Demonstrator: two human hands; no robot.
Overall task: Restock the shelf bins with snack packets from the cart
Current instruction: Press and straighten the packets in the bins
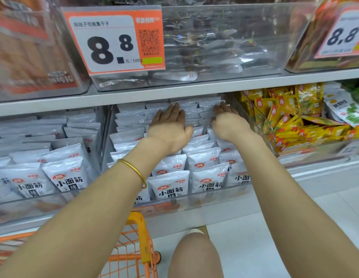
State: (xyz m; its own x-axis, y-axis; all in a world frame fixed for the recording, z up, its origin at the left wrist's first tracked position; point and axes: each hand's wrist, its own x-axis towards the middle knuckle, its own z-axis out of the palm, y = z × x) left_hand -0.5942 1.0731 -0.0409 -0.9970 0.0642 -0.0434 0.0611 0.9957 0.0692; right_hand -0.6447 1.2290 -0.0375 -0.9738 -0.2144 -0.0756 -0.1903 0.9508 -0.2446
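White snack packets (206, 161) with black lettering stand in rows inside a clear shelf bin (214, 197) on the lower shelf. Both hands reach deep into this bin. My left hand (170, 127), a gold bangle on its wrist, lies flat with straight fingers on the packets near the back. My right hand (227, 120) rests on the back rows to the right, fingers stretched forward against the packets. Neither hand grips a packet. The orange cart (134, 249) stands below, at the bottom left, its contents out of sight.
A second bin of the same white packets (54, 173) sits to the left. Yellow packets (295, 121) fill the bin on the right. Above, a clear bin (214, 47) carries an 8.8 price tag (114, 41). My knee (194, 255) shows above the white floor.
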